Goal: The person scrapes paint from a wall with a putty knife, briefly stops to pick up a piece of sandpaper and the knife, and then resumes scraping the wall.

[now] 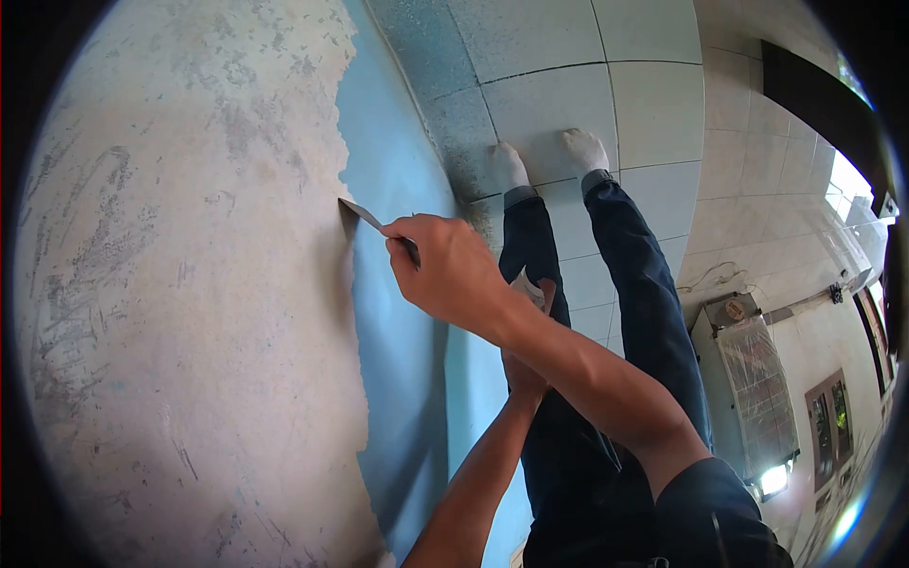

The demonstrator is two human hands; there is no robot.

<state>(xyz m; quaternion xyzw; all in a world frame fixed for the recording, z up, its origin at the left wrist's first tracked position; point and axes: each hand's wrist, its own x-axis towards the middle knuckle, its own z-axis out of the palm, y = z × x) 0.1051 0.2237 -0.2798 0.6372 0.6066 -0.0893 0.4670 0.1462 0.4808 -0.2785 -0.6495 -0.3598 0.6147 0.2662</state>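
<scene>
My right hand point(450, 260) is closed around the handle of a putty knife point(365, 214). The blade's edge lies at the ragged border between the scraped, pale part of the wall point(218, 312) and the remaining blue paint point(398, 350). Lower down, behind my right forearm, my left hand point(525, 371) is mostly hidden. A small pale grey thing point(527, 286) shows by its fingers in front of my trouser leg; I cannot tell what it is.
Tiles cover the floor point(559, 104), with blue dust and flakes along the wall's foot. My feet, in pale socks point(584, 150), stand on it. To the right are a plastic-wrapped box-shaped unit point(753, 388), a bright lamp point(774, 480) and a brown-framed window point(829, 426).
</scene>
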